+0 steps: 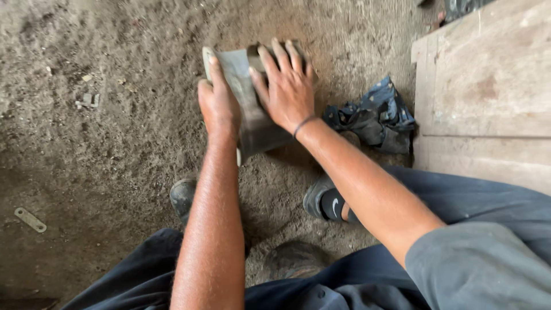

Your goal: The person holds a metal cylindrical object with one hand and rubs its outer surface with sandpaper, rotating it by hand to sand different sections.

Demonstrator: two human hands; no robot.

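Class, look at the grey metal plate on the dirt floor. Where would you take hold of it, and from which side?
Probably by its long side edges. The metal plate lies tilted, its top face covered by the flat right hand. The left hand already grips the left edge, so a second grasp from the right edge seems best.

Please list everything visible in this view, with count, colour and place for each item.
Metal blade-like piece: one, dark grey, on the dirt floor at centre, under both hands.
Crumpled rag: one, dark blue-grey, on the ground right of the piece.
Wooden boards: pale brown, upper right.
Flat metal strip: one, light grey, on the ground at lower left.
Small debris: grey bits, upper left.
Dirt floor: brown-grey, throughout.
Sandals: two, black, below the piece.
Left hand: gripping the piece's left edge.
Right hand: pressed flat on top, dark band at wrist.
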